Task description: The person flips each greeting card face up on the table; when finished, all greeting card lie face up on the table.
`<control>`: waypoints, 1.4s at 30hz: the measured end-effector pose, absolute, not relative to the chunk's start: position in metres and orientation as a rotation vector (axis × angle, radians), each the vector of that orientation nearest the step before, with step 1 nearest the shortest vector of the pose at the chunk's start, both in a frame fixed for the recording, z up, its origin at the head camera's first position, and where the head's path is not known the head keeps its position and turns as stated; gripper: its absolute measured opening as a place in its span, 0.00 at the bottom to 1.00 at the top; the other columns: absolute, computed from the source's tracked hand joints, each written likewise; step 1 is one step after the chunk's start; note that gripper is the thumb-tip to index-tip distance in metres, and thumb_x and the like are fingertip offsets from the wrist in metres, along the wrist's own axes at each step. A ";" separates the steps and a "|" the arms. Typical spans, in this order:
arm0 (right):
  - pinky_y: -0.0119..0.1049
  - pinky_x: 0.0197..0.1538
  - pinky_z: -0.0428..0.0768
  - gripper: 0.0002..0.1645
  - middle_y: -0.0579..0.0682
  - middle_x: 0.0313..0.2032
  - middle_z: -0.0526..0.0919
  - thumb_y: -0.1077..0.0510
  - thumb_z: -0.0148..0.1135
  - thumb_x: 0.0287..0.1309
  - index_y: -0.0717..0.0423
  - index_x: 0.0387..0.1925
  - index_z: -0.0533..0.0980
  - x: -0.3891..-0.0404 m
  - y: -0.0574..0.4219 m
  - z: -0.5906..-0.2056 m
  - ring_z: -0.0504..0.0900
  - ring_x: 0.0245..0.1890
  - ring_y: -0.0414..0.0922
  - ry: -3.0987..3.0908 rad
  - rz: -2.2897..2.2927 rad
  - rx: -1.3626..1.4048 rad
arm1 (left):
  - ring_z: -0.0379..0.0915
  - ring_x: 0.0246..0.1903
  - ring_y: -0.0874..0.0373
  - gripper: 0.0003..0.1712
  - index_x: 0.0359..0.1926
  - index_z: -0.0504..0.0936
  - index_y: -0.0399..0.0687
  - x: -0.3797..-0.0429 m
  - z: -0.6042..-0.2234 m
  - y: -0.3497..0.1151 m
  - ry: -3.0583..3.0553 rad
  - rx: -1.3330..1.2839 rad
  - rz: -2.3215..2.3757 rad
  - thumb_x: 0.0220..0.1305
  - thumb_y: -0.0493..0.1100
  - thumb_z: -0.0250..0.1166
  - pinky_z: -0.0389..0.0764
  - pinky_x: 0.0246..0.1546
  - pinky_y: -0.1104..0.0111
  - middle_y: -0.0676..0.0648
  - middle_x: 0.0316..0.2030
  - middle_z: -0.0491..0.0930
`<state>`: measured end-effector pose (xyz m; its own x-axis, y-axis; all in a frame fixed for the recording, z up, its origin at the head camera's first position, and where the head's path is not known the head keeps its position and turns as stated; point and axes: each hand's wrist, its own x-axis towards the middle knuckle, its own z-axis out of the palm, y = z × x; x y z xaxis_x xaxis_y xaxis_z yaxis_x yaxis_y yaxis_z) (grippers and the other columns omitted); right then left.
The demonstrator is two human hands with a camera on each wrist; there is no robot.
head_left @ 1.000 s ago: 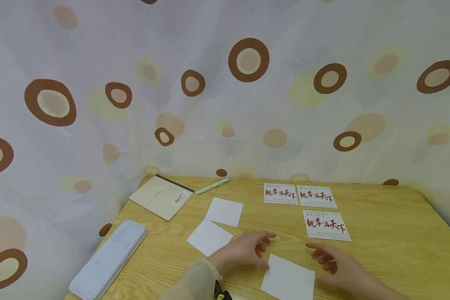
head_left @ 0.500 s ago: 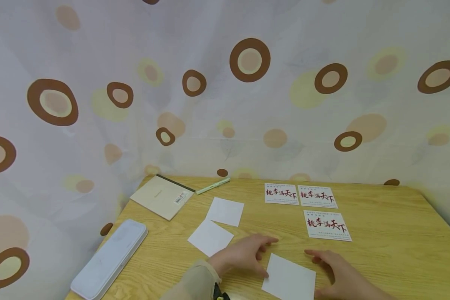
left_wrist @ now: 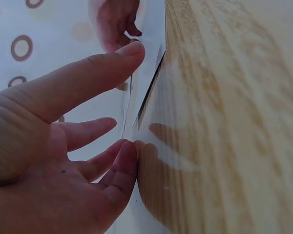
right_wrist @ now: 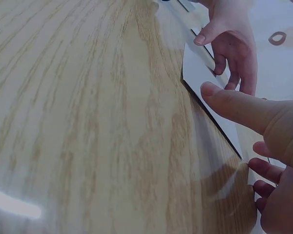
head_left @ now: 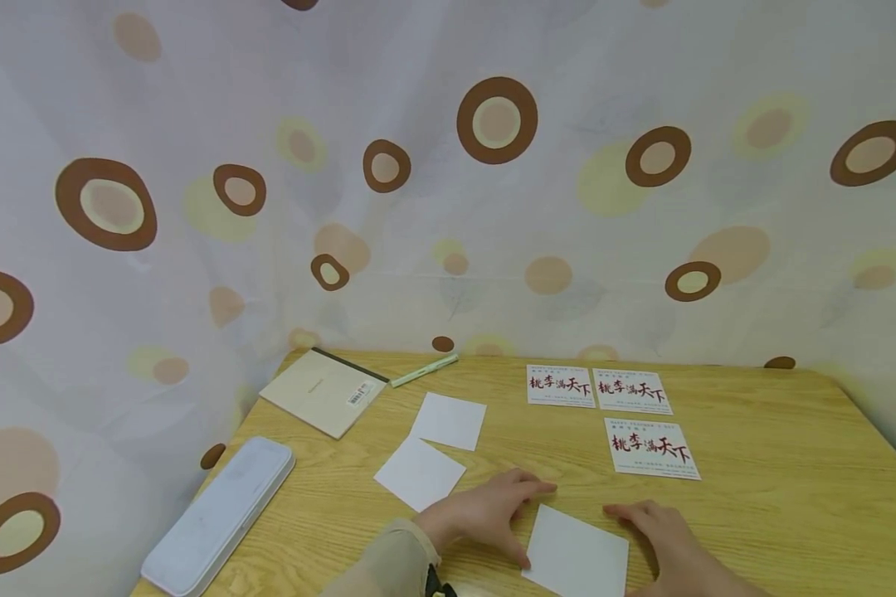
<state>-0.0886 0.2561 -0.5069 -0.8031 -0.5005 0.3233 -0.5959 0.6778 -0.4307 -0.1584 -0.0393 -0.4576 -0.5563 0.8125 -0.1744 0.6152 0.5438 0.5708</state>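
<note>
A blank white square card lies at the near middle of the wooden table, between the two hands. At its left edge is my left hand, thumb tip right at the card's side and fingers relaxed toward its far corner. My right hand is beside the card's right side, thumb partly cut off by the frame's lower edge. In the right wrist view the right thumb overlaps the card, and its fingers rest loosely by the table. Neither hand grips anything.
Two more blank cards lie left of the hands. Behind the right hand are several cards printed with red characters. A notebook, a green pen and a pale blue case sit at the left. A patterned curtain borders the table.
The left thumb has come down along the card's left edge. My right hand has shifted slightly down and left, closer to the card. The cards lie as before.
</note>
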 end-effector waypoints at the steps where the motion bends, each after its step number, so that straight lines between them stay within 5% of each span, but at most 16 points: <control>1: 0.34 0.40 0.69 0.57 0.43 0.47 0.75 0.30 0.80 0.31 0.54 0.61 0.73 -0.088 0.255 -0.507 0.65 0.46 0.32 -2.736 0.785 0.874 | 0.62 0.58 0.65 0.56 0.75 0.61 0.53 -0.158 -0.458 -0.040 2.362 1.168 0.628 0.47 0.47 0.81 0.69 0.59 0.74 0.47 0.67 0.63; 11: 0.35 0.36 0.66 0.57 0.42 0.46 0.72 0.19 0.70 0.32 0.50 0.59 0.75 -0.087 0.252 -0.514 0.65 0.41 0.35 -2.682 0.635 0.878 | 0.57 0.67 0.58 0.55 0.75 0.60 0.54 -0.153 -0.457 -0.043 2.351 1.177 0.583 0.49 0.48 0.80 0.65 0.66 0.69 0.51 0.70 0.60; 42: 0.43 0.37 0.69 0.50 0.42 0.48 0.72 0.23 0.76 0.26 0.43 0.53 0.78 -0.083 0.249 -0.512 0.66 0.44 0.41 -2.747 0.634 0.803 | 0.58 0.63 0.61 0.53 0.75 0.60 0.56 -0.152 -0.455 -0.042 2.361 1.325 0.397 0.53 0.54 0.77 0.66 0.64 0.71 0.53 0.68 0.63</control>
<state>-0.0831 0.2488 -0.5120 -0.8295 -0.4627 0.3129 -0.5531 0.7588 -0.3440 -0.1517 -0.0415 -0.4553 -0.4688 0.8590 -0.2059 0.7446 0.5097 0.4311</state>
